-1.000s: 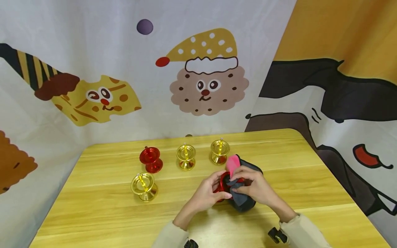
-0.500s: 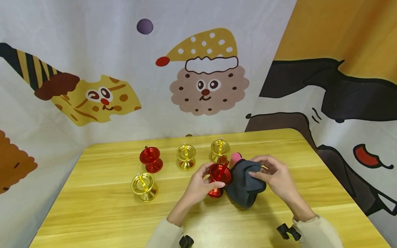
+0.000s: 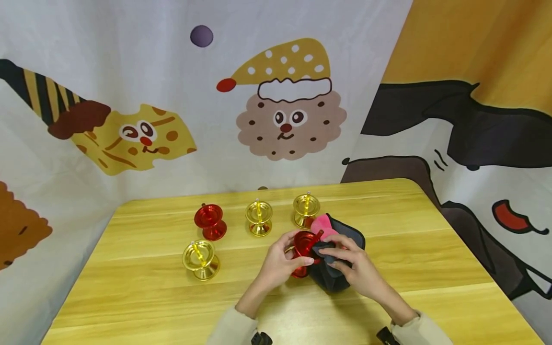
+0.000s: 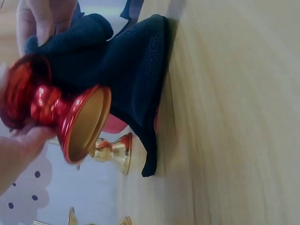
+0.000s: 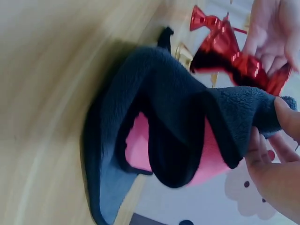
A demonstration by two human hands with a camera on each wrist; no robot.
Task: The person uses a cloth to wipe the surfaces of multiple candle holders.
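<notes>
Reaching over the wooden worktop from its near edge, with both forearms slanting inward out of pale sleeves. Meeting a little right of the middle, with the left hand curved upward and the right hand arched over from its own side. Pinching a dark grey cloth between right thumb and fingers, bunched at the grip. Draped from there down to the worktop, running far to near beneath the right hand, with a pink side showing. Gripping a red cup by the bowl in the left hand, just beside the bunched cloth, too close to tell about touching. Raised off the worktop, foot downward and mouth upward, with the long axis tilted somewhat off upright. With three gold cups and a second red cup standing left of or beyond the hands. Finally, inside the held bowl, slanting up toward the far right: a thin red stick.
</notes>
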